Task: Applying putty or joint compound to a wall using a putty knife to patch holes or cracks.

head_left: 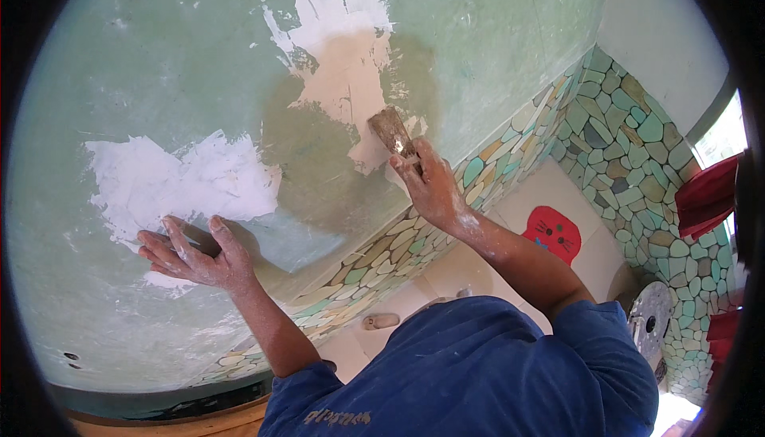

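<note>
My right hand [433, 184] grips a putty knife [391, 131] whose wide, stained blade lies against the green wall [183, 54]. Under and above the blade runs a patch of white filler [343, 78], part of it in a brownish shadow. My left hand [199, 256] is dusted with white, its fingers spread. It rests at or just off the wall, at the lower edge of a second white filler patch [183, 178]; whether it touches cannot be made out.
A band of pebble mosaic [382, 266] runs along the wall's base and up the right-hand wall. On the tiled floor lie a red mat [552, 235] and a small tan object [381, 321]. A round grey disc-shaped thing [651, 321] and red cloth [708, 196] are at the right.
</note>
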